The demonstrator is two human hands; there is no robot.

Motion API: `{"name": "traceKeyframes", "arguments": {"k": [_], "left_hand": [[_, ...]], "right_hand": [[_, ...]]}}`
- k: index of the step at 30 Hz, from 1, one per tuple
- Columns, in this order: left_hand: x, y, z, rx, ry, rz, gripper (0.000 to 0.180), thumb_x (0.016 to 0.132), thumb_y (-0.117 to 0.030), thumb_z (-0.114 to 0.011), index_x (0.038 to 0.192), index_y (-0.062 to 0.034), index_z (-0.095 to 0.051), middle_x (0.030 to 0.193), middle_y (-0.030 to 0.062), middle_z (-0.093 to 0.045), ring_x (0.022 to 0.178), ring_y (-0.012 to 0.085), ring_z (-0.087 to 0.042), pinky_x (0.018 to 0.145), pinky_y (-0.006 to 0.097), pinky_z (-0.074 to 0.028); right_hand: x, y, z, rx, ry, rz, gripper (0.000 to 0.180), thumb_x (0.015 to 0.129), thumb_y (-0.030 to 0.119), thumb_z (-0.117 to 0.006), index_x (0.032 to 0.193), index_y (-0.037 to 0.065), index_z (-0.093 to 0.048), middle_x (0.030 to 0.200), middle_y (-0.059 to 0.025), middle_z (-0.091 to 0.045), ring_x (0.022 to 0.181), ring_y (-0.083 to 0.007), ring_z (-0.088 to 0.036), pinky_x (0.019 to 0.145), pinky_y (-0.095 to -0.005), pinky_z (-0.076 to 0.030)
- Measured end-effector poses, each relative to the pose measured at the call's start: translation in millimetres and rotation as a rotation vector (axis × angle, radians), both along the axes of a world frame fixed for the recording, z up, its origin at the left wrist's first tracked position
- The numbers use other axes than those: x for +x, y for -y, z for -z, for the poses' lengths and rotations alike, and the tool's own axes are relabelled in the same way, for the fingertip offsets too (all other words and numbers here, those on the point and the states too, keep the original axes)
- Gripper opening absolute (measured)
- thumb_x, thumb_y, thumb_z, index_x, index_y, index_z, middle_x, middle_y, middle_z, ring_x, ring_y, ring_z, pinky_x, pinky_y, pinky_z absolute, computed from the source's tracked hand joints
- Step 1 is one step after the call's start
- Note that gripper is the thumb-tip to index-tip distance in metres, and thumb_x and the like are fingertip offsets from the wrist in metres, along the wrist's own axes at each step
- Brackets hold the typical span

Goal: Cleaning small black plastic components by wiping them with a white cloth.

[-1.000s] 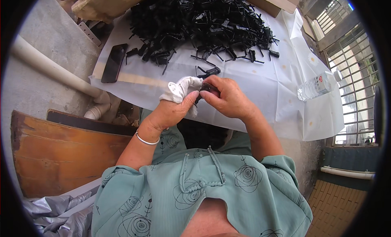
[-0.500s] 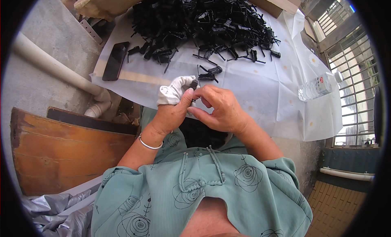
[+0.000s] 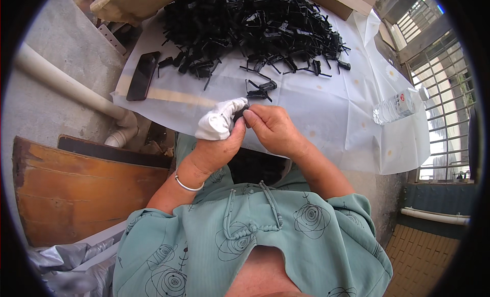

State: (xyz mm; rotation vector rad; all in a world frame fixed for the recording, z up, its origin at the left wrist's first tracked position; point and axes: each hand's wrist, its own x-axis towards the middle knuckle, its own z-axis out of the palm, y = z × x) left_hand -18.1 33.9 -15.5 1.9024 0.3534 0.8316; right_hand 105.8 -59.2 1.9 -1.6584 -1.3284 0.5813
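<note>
My left hand holds a bunched white cloth and presses it against a small black plastic part. My right hand pinches the same part from the right with its fingertips. Both hands meet above the near edge of the white sheet that covers the table. A big heap of black plastic parts lies at the far side of the sheet. A few loose black parts lie just beyond my hands.
A black phone lies at the sheet's left edge. A clear water bottle lies at the right. A white pipe runs along the left, with a wooden board below it. Window bars stand at the right.
Both hands have drawn a little back toward my body, away from the loose parts. The cloth and the small part stay in my grip.
</note>
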Motion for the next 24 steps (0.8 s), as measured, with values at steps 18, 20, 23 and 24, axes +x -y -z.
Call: {"name": "traceKeyframes", "arguments": {"k": [18,20,23,24], "left_hand": [[-4,-9,-3,-0.531,-0.057,0.186,0.031,0.090,-0.005,-0.044,0.120,-0.0024,-0.040,0.085,0.0007,-0.051,0.062,0.0041,-0.041,0.054,0.019,-0.037],[-3,-7,-4,-0.388,-0.107,0.181,0.032,0.089,-0.005,-0.043,0.121,-0.0027,-0.039,0.084,0.0002,-0.051,0.059,0.0033,-0.039,0.051,0.018,-0.036],[-8,-1,-20,-0.717,-0.100,0.392,0.034,0.085,-0.005,-0.042,0.119,-0.0012,-0.042,0.081,-0.0003,-0.049,0.059,0.0028,-0.037,0.052,0.017,-0.032],[-8,-1,-18,-0.717,-0.101,0.391,0.034,0.085,-0.005,-0.042,0.119,-0.0012,-0.042,0.081,-0.0003,-0.049,0.059,0.0028,-0.037,0.052,0.017,-0.032]], "right_hand": [[14,12,9,0.175,0.090,0.022,0.011,0.077,0.008,-0.066,0.086,0.001,-0.062,0.062,-0.0045,-0.051,0.053,-0.0088,-0.044,0.049,-0.0242,-0.037],[12,9,8,0.224,0.044,0.006,0.013,0.077,0.008,-0.067,0.087,0.001,-0.061,0.063,-0.0045,-0.052,0.053,-0.0083,-0.044,0.049,-0.0237,-0.036],[9,5,4,0.190,-0.088,0.011,0.015,0.079,0.009,-0.066,0.087,0.000,-0.058,0.064,-0.0052,-0.052,0.053,-0.0088,-0.045,0.049,-0.0239,-0.037],[7,4,2,0.099,-0.171,0.033,0.015,0.081,0.011,-0.064,0.087,0.000,-0.056,0.065,-0.0060,-0.052,0.054,-0.0098,-0.045,0.051,-0.0246,-0.038]]}}
